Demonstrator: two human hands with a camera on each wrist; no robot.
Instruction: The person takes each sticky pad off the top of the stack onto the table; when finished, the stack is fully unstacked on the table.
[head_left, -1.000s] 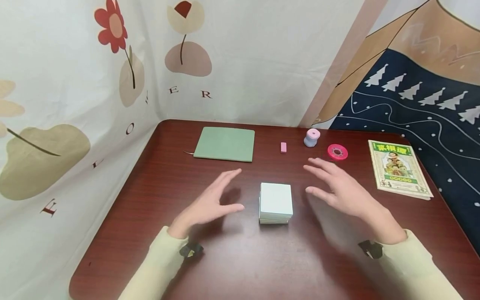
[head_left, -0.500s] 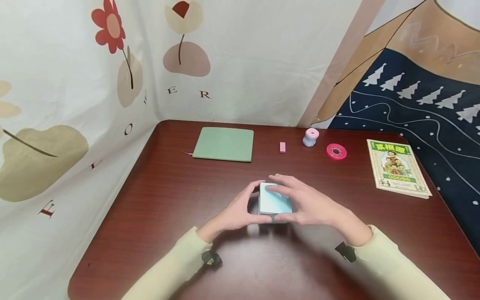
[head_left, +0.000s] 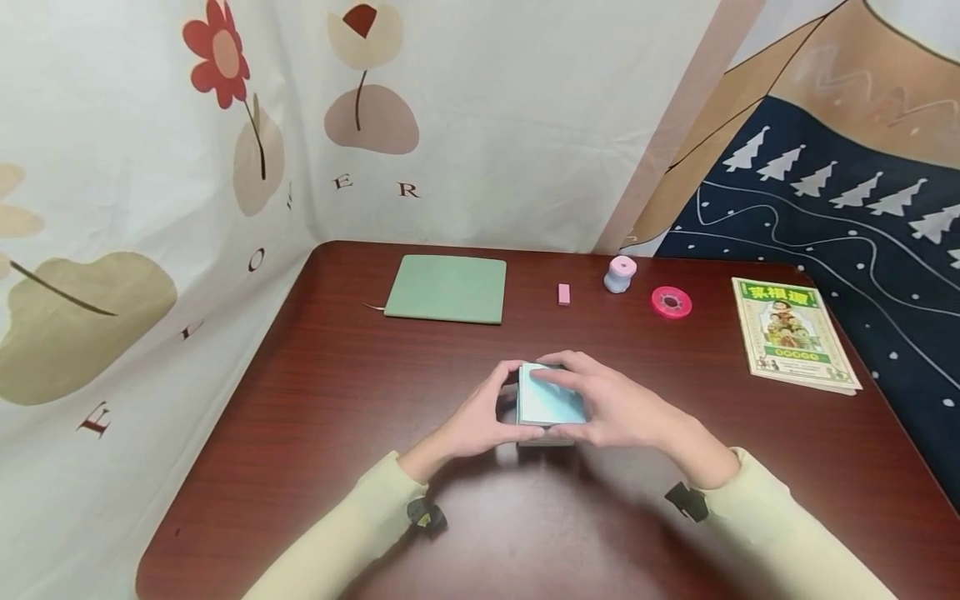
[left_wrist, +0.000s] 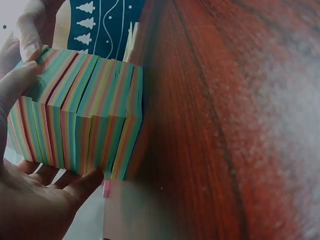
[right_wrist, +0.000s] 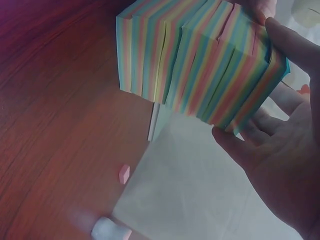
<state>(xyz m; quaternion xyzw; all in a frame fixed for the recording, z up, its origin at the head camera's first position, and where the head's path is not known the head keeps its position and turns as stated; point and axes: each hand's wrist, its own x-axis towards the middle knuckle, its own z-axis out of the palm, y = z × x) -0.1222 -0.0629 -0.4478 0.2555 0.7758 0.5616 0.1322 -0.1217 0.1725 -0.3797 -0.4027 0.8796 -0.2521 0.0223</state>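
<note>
A square stack of sticky note pads (head_left: 551, 402) stands on the dark red table, pale blue on top. In the left wrist view the stacked pads (left_wrist: 95, 115) show sides striped in pink, yellow, green and blue. My left hand (head_left: 480, 417) holds the stack from the left, thumb along the near side and fingers round the far side. From the right my right hand (head_left: 618, 404) grips the upper pads, its thumb at the near side and a finger across the top. The two thumb tips almost meet. In the right wrist view, the pads (right_wrist: 200, 65) sit slightly unevenly on one another.
A green notebook (head_left: 446, 289) lies at the back left. Behind the stack are a small pink eraser (head_left: 564, 294), a pink and lilac spool-shaped item (head_left: 620, 274) and a bright pink disc (head_left: 671, 302). An illustrated booklet (head_left: 795, 333) lies at the right. Printed curtains hang behind the table.
Both hands have come in from either side of the stack and taken hold of it. Over the last half second the top pads have shifted very slightly.
</note>
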